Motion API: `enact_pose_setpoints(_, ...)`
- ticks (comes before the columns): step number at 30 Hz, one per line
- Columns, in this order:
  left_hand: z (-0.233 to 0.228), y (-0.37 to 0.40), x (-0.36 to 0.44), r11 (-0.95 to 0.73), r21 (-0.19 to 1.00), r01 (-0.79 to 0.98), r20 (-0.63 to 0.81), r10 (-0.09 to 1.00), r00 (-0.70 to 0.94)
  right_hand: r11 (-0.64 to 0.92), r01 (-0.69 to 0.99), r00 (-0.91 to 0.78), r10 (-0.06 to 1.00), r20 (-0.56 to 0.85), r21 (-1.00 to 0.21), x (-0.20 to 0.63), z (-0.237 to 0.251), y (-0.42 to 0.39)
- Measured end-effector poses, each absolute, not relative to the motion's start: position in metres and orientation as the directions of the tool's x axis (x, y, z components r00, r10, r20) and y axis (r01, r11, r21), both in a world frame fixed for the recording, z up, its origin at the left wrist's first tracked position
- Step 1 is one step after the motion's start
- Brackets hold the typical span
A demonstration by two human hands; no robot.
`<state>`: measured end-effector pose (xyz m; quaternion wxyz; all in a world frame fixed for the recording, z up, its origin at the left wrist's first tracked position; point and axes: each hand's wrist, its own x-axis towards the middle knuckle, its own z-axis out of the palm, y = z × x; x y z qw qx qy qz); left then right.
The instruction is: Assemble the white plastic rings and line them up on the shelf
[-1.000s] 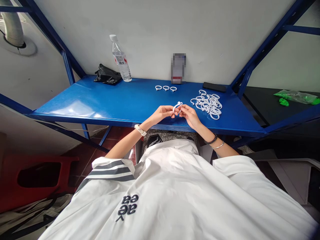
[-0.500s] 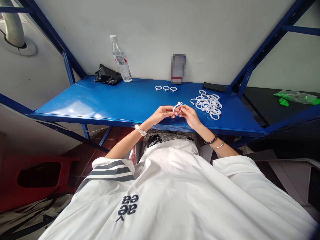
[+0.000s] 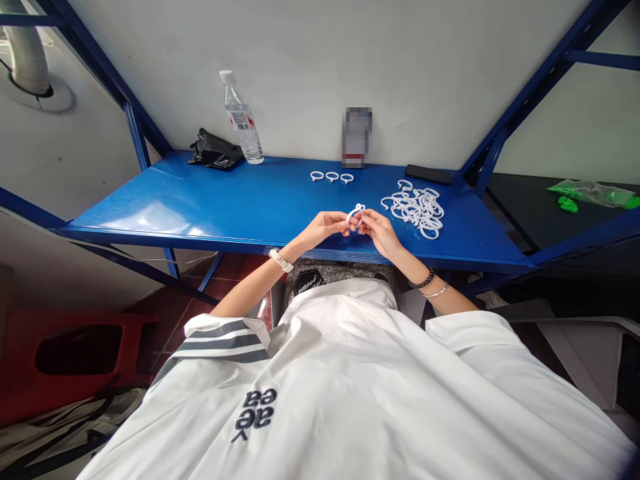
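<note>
Both hands meet over the front of the blue shelf (image 3: 210,207). My left hand (image 3: 325,227) and my right hand (image 3: 380,230) pinch the same white plastic ring (image 3: 355,213) between their fingertips, just above the surface. A loose pile of several white rings (image 3: 416,207) lies to the right of my right hand. Three more white rings (image 3: 332,177) sit in a short row farther back.
A clear water bottle (image 3: 242,120) and a crumpled black bag (image 3: 214,151) stand at the back left by the wall. A blurred small object (image 3: 357,137) and a black phone (image 3: 429,175) lie at the back. A red stool (image 3: 65,353) is on the floor at the left.
</note>
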<state>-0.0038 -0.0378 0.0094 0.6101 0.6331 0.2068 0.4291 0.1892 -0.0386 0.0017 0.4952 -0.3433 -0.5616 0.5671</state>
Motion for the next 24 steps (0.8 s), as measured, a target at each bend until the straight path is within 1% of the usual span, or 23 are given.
enact_pose_setpoints(13, 0.0110, -0.0386, -0.0036, -0.156, 0.955, -0.253, 0.274, 0.793, 0.544, 0.128, -0.151, -0.271, 0.948, 0.165, -0.980, 0.1894, 0.0025, -0.0397)
enact_pose_setpoints(24, 0.0094, -0.0379, -0.0043, -0.159, 0.955, -0.251, 0.275, 0.792, 0.546, 0.135, -0.179, -0.284, 0.941, 0.182, -0.975, 0.1894, 0.0012, -0.0388)
